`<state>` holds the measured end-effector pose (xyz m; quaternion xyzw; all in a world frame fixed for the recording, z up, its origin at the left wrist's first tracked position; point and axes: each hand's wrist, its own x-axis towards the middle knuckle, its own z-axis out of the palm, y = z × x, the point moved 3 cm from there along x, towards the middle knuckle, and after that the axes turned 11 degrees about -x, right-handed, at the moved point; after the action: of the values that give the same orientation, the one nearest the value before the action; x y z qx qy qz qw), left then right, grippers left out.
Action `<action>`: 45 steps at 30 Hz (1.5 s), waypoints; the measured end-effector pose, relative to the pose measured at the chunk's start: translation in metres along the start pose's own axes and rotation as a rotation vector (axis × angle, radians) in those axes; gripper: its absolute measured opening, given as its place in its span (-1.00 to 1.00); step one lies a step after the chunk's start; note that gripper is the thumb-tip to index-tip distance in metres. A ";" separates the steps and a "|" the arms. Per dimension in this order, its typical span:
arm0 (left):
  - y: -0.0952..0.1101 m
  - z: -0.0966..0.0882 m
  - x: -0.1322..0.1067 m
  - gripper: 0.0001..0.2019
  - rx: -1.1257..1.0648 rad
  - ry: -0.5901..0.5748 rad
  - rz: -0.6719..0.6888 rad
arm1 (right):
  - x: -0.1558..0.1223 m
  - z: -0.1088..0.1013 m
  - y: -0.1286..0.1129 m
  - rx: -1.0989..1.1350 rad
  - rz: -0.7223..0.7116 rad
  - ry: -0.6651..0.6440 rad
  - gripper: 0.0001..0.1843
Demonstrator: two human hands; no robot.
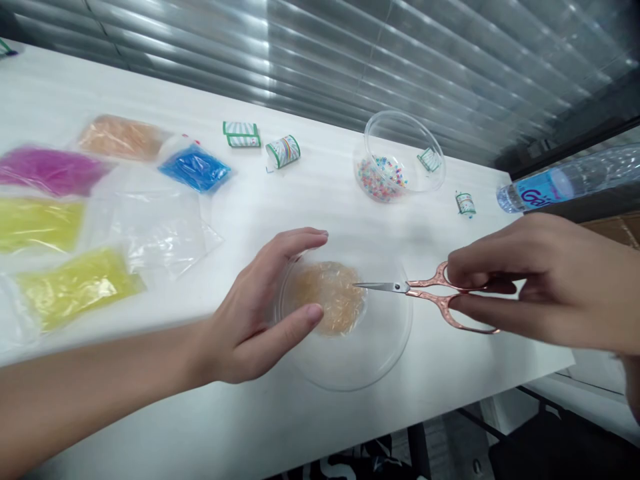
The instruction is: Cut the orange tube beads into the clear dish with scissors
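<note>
A clear plastic bowl point(387, 347) stands on the table in front of me, with a glossy pale orange mass point(333, 303) in it. My left hand point(270, 307) grips the bowl's left side, its thumb reaching across the rim and its fingers round the far side. Small scissors point(425, 288) with rose-gold handles are in my right hand point(530, 280), the fingers at the loops. Their silver blades look closed and point left over the bowl, the tip above the orange mass. Whether the tip touches the mass, I cannot tell.
Bags of yellow point(80, 283), purple point(53, 170), orange point(123, 137) and blue point(195, 167) material lie left, beside a clear bag point(155, 227). Behind are another bowl point(370, 183) with colourful bits and small patterned wrappers point(284, 152). A water bottle point(555, 183) lies right.
</note>
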<state>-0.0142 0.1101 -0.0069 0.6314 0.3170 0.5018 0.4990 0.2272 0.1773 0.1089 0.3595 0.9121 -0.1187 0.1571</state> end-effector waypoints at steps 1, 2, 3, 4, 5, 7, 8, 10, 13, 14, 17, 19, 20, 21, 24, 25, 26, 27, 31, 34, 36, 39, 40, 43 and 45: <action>0.001 0.000 0.000 -0.43 0.011 0.005 0.015 | 0.000 0.001 0.005 0.122 0.032 -0.028 -0.59; 0.002 -0.001 0.001 -0.43 0.027 0.013 0.028 | -0.001 0.003 0.010 0.272 0.073 -0.067 -0.60; 0.003 -0.001 0.001 -0.43 0.049 0.022 0.040 | -0.001 0.007 0.015 0.428 0.136 -0.103 -0.61; 0.003 -0.002 0.002 -0.43 0.072 0.036 0.047 | -0.001 0.012 0.020 0.583 0.178 -0.138 -0.63; 0.003 -0.002 0.003 -0.44 0.092 0.048 0.056 | -0.001 0.019 0.023 0.721 0.205 -0.173 -0.65; 0.002 -0.003 0.004 -0.44 0.121 0.063 0.083 | 0.000 0.034 0.028 0.923 0.214 -0.176 -0.69; 0.002 -0.003 0.004 -0.44 0.130 0.065 0.102 | 0.001 0.042 0.030 1.002 0.189 -0.188 -0.69; 0.002 -0.003 0.004 -0.44 0.140 0.065 0.131 | 0.002 0.060 0.034 1.103 0.200 -0.174 -0.73; 0.003 -0.003 0.005 -0.46 0.165 0.067 0.134 | 0.003 0.080 0.035 1.230 0.194 -0.102 -0.79; 0.004 -0.003 0.005 -0.46 0.179 0.071 0.134 | 0.004 0.085 0.034 1.272 0.203 -0.080 -0.81; 0.008 -0.003 0.005 -0.53 0.218 0.098 0.141 | 0.005 0.094 0.027 1.337 0.229 -0.040 -0.85; 0.009 -0.003 0.005 -0.63 0.238 0.132 0.137 | 0.007 0.096 0.020 1.357 0.236 -0.024 -0.84; 0.010 -0.003 0.006 -0.68 0.253 0.153 0.132 | 0.008 0.096 0.017 1.369 0.242 -0.014 -0.84; 0.011 -0.003 0.006 -0.71 0.271 0.175 0.122 | 0.009 0.097 0.014 1.382 0.249 -0.005 -0.85; 0.012 -0.003 0.008 -0.76 0.319 0.210 0.132 | 0.011 0.097 0.007 1.412 0.271 0.008 -0.89; 0.013 -0.003 0.009 -0.78 0.333 0.212 0.138 | 0.011 0.097 0.006 1.419 0.278 0.010 -0.89; 0.013 -0.003 0.009 -0.79 0.345 0.211 0.136 | 0.011 0.097 0.005 1.425 0.283 0.009 -0.89; 0.013 -0.003 0.010 -0.80 0.355 0.209 0.138 | 0.011 0.097 0.004 1.429 0.289 0.006 -0.89; 0.015 -0.003 0.010 -0.83 0.381 0.204 0.173 | 0.009 0.098 0.002 1.450 0.317 -0.012 -0.86; 0.018 -0.002 0.009 -0.83 0.399 0.179 0.243 | 0.010 0.097 -0.002 1.464 0.325 -0.029 -0.84; 0.019 -0.002 0.010 -0.82 0.415 0.156 0.286 | 0.010 0.095 -0.004 1.467 0.318 -0.041 -0.83; 0.018 -0.002 0.011 -0.83 0.420 0.123 0.305 | 0.012 0.095 -0.008 1.472 0.295 -0.060 -0.82; 0.018 -0.001 0.011 -0.84 0.416 0.112 0.306 | 0.013 0.095 -0.008 1.475 0.286 -0.068 -0.82; 0.018 0.000 0.011 -0.85 0.410 0.086 0.309 | 0.014 0.097 -0.009 1.486 0.274 -0.088 -0.80; 0.018 0.000 0.011 -0.85 0.418 0.082 0.304 | 0.014 0.098 -0.008 1.492 0.276 -0.095 -0.77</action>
<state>-0.0129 0.1147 0.0140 0.7405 0.3350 0.5198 0.2632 0.2317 0.1476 0.0137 0.4757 0.5288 -0.6988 -0.0751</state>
